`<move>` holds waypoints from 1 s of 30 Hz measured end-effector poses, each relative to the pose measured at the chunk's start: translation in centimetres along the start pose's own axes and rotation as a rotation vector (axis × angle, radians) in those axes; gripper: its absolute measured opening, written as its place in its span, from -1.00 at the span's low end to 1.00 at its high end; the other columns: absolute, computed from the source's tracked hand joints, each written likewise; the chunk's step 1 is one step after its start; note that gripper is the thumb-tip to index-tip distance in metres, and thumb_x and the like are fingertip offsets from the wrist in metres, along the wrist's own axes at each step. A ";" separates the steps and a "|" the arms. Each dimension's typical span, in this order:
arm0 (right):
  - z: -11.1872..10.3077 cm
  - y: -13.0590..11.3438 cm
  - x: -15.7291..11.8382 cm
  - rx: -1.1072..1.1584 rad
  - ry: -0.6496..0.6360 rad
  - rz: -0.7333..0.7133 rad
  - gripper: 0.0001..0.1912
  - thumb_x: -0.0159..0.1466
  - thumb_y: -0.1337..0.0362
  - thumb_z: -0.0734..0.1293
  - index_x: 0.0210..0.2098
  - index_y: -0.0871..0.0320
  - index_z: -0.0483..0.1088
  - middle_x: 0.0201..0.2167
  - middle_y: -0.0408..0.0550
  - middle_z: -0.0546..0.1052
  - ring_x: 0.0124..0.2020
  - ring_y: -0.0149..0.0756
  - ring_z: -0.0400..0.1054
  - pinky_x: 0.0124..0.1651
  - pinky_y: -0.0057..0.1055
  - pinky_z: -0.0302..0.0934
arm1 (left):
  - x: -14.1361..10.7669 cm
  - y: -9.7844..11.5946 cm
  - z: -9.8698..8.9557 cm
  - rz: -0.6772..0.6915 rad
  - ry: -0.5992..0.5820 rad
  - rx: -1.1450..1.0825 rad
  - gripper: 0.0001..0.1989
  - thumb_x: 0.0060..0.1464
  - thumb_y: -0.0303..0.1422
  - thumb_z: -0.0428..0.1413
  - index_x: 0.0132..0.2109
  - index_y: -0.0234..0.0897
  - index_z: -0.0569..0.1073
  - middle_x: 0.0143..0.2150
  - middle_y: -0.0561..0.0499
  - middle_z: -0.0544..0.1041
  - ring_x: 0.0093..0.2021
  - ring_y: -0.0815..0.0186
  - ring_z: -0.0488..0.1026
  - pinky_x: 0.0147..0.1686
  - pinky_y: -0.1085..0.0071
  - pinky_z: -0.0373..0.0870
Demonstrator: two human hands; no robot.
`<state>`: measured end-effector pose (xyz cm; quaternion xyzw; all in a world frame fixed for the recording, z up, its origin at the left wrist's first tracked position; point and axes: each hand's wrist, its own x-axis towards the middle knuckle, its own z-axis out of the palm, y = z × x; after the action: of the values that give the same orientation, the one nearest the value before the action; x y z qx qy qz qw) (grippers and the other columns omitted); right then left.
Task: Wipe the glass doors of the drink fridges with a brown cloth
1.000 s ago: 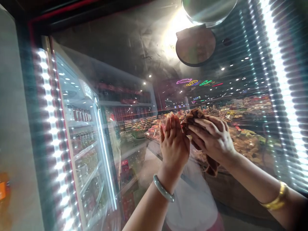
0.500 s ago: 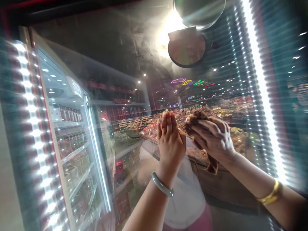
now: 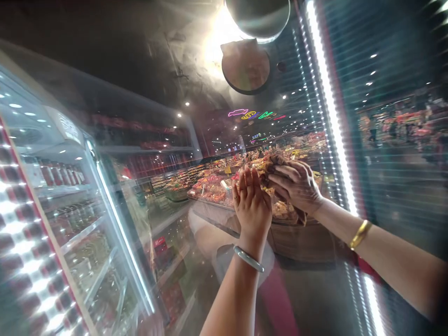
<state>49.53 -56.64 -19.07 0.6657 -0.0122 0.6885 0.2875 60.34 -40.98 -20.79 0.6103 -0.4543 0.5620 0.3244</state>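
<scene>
My left hand [image 3: 252, 203], with a pale bangle [image 3: 248, 259] on its wrist, lies flat on a large glass pane, fingers pointing up and slightly apart; nothing is in it. Just to its right, my right hand [image 3: 296, 184] presses a brown cloth [image 3: 275, 163] on the glass. The cloth bunches past its fingertips and hangs below the palm. A gold bracelet [image 3: 360, 234] circles the right wrist. In the glass shows a faint reflection of a person in a white top.
A lit cooler [image 3: 66, 186] with bottles on shelves appears at the left. A bright light strip [image 3: 329, 98] runs down the right side. A round dark disc [image 3: 246, 66] is above the hands. Produce displays [image 3: 210, 189] show in the glass.
The view has shifted, so the cooler and light strips sit further left. My right hand and the cloth are closer to my left hand, whose fingers are slightly more spread.
</scene>
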 end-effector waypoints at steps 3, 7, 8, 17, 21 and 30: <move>0.7 2.2 2.0 -0.034 0.062 0.171 -0.66 0.35 0.18 0.41 0.12 -0.10 0.53 0.15 -0.03 0.49 0.24 -0.07 0.23 0.32 -0.02 0.17 | 0.3 0.9 0.0 -0.072 -0.044 -0.014 -0.28 0.33 -0.39 -0.05 0.55 -0.35 -0.04 0.59 -0.11 -0.01 0.60 0.12 -0.16 0.57 0.01 -0.29; 2.2 -0.1 4.3 -0.008 0.118 0.254 -0.64 0.38 0.23 0.35 0.16 -0.06 0.52 0.19 0.03 0.45 0.27 0.00 0.20 0.35 0.05 0.15 | 0.6 2.7 0.2 -0.154 -0.064 -0.074 -0.35 0.38 -0.37 -0.11 0.55 -0.27 0.03 0.57 -0.08 0.06 0.60 0.11 -0.18 0.55 -0.08 -0.38; 2.2 -0.8 3.8 0.021 0.109 0.203 -0.60 0.38 0.22 0.36 0.19 -0.09 0.49 0.19 0.01 0.46 0.27 -0.02 0.20 0.36 0.01 0.15 | 0.5 3.2 0.5 -0.168 -0.064 -0.094 -0.37 0.40 -0.37 -0.12 0.54 -0.25 0.05 0.56 -0.08 0.10 0.60 0.12 -0.16 0.55 -0.08 -0.38; -0.3 5.2 -1.3 0.016 0.013 0.026 -0.61 0.37 0.19 0.38 0.18 -0.08 0.48 0.17 -0.04 0.49 0.27 -0.06 0.23 0.37 0.01 0.20 | -2.5 8.1 3.2 -0.212 -0.126 -0.045 -0.35 0.39 -0.36 -0.08 0.55 -0.21 0.01 0.59 -0.06 -0.04 0.61 0.08 -0.27 0.54 -0.13 -0.39; 0.7 4.5 0.5 0.018 0.089 0.237 -0.62 0.37 0.24 0.35 0.17 -0.03 0.48 0.21 0.02 0.45 0.29 -0.02 0.21 0.35 0.03 0.22 | -2.2 8.7 4.1 -0.248 -0.088 0.004 -0.34 0.40 -0.34 -0.09 0.56 -0.27 -0.04 0.59 -0.10 -0.02 0.61 0.09 -0.28 0.53 -0.11 -0.46; -1.9 6.1 -7.2 0.107 0.015 0.057 -0.59 0.32 0.25 0.42 0.15 -0.05 0.44 0.12 -0.02 0.47 0.28 -0.04 0.24 0.38 0.04 0.21 | -3.4 9.8 4.7 -0.207 -0.085 0.010 -0.33 0.36 -0.37 -0.06 0.55 -0.21 0.03 0.58 -0.06 0.05 0.61 0.18 -0.20 0.55 0.01 -0.47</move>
<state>44.93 -63.74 -23.64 0.6742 0.0078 0.7012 0.2316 53.36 -48.28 -25.95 0.6791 -0.3992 0.5013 0.3580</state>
